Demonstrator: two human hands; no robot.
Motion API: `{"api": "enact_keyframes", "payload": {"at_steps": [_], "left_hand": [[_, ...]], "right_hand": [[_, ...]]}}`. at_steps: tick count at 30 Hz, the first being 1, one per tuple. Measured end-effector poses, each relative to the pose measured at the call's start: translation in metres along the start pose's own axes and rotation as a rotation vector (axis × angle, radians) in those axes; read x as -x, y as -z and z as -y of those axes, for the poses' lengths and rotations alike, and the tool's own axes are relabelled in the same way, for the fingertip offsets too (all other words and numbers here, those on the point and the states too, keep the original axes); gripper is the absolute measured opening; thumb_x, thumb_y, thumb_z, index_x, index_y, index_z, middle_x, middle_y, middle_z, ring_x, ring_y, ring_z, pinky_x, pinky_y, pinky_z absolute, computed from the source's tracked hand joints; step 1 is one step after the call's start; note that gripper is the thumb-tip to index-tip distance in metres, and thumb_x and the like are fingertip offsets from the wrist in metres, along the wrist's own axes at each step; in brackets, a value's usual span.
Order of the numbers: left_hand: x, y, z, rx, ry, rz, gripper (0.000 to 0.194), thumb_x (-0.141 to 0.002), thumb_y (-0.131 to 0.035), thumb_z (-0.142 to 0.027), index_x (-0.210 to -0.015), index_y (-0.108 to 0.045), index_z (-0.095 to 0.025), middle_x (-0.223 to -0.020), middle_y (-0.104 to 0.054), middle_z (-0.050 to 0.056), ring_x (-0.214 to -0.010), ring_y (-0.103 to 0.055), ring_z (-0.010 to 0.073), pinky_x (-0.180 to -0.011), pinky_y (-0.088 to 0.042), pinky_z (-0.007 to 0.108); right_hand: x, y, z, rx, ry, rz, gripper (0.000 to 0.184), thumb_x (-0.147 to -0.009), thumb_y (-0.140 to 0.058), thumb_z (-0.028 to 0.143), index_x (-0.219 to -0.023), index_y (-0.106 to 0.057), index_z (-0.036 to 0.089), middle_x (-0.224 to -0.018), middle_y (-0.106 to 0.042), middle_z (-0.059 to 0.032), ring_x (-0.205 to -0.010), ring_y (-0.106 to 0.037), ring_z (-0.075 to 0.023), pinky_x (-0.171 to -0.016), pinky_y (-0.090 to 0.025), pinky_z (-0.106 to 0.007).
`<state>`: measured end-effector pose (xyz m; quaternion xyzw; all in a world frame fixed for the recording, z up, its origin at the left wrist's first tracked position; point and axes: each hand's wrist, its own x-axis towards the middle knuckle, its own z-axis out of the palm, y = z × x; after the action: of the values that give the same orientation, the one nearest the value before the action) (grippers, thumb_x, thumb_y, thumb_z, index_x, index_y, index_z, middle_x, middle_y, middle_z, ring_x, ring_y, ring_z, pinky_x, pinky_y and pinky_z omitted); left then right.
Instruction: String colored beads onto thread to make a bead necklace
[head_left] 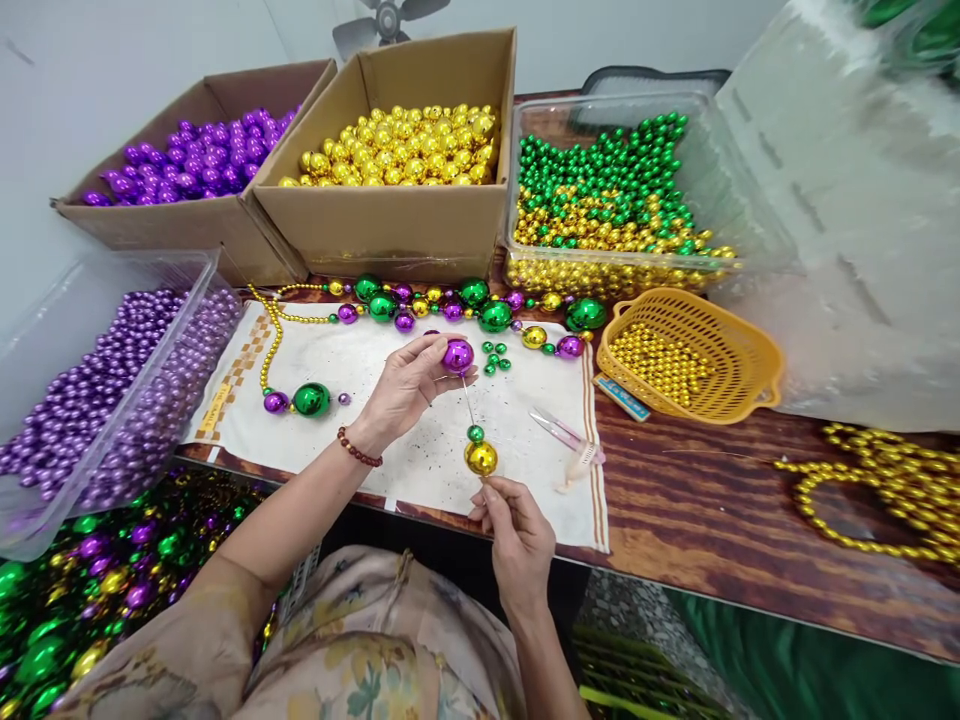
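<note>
My left hand [405,385] pinches a large purple bead [458,355] over a white cloth [360,410]. A thin needle or wire [469,402] runs down from that bead through a small green bead [475,433] and a gold bead [481,458]. My right hand [517,535] is closed just below the gold bead, its fingertips pinching the lower end of the wire. A partly strung necklace [420,305] of green, purple and gold beads curves along the cloth's far edge and down its left side to a big green bead [311,399].
Cardboard boxes of purple beads [195,155] and gold beads [397,145] stand at the back, with a clear tub of green and gold beads [607,200]. A yellow basket [694,355] sits right, a clear tub of purple beads [97,390] left. Tweezers [559,430] lie on the cloth.
</note>
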<state>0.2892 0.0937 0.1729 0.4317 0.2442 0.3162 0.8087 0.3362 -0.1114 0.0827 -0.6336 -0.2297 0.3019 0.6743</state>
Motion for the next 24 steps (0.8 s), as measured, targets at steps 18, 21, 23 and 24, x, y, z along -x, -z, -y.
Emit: {"api": "enact_keyframes", "payload": {"at_steps": [18,21,23,24], "left_hand": [[0.025,-0.019,-0.002,-0.077,-0.031,0.111,0.028,-0.077,-0.083,-0.041,-0.1,-0.079,-0.024,-0.092,-0.074,0.004,-0.077,-0.071,0.0166,-0.072,-0.064,0.034],[0.025,-0.016,0.001,-0.117,-0.025,0.106,0.03,-0.078,-0.082,-0.042,-0.101,-0.079,-0.023,-0.093,-0.075,0.005,-0.079,-0.071,0.0165,-0.078,-0.063,0.035],[0.023,-0.015,0.004,-0.111,-0.031,0.085,0.03,-0.08,-0.081,-0.042,-0.102,-0.078,-0.023,-0.095,-0.075,0.005,-0.08,-0.071,0.0162,-0.08,-0.062,0.035],[0.022,-0.015,0.005,-0.097,-0.034,0.076,0.029,-0.081,-0.08,-0.043,-0.102,-0.078,-0.023,-0.097,-0.075,0.005,-0.08,-0.07,0.0158,-0.079,-0.062,0.036]], "right_hand": [[-0.008,-0.02,0.006,-0.075,0.106,-0.04,0.019,-0.097,-0.059,0.032,-0.086,-0.065,0.018,-0.073,-0.065,-0.0013,-0.059,-0.059,-0.0118,-0.056,-0.047,-0.024],[-0.01,-0.022,0.012,-0.135,0.085,-0.049,0.017,-0.097,-0.06,0.031,-0.089,-0.066,0.018,-0.073,-0.065,-0.0015,-0.06,-0.06,-0.0119,-0.054,-0.048,-0.023],[-0.011,-0.023,0.017,-0.171,0.054,-0.011,0.015,-0.096,-0.061,0.031,-0.094,-0.068,0.018,-0.076,-0.067,-0.0028,-0.062,-0.063,-0.0131,-0.054,-0.049,-0.024],[-0.011,-0.023,0.019,-0.183,0.039,0.022,0.016,-0.095,-0.062,0.031,-0.096,-0.069,0.018,-0.078,-0.069,-0.0037,-0.064,-0.064,-0.0141,-0.054,-0.049,-0.024]]}}
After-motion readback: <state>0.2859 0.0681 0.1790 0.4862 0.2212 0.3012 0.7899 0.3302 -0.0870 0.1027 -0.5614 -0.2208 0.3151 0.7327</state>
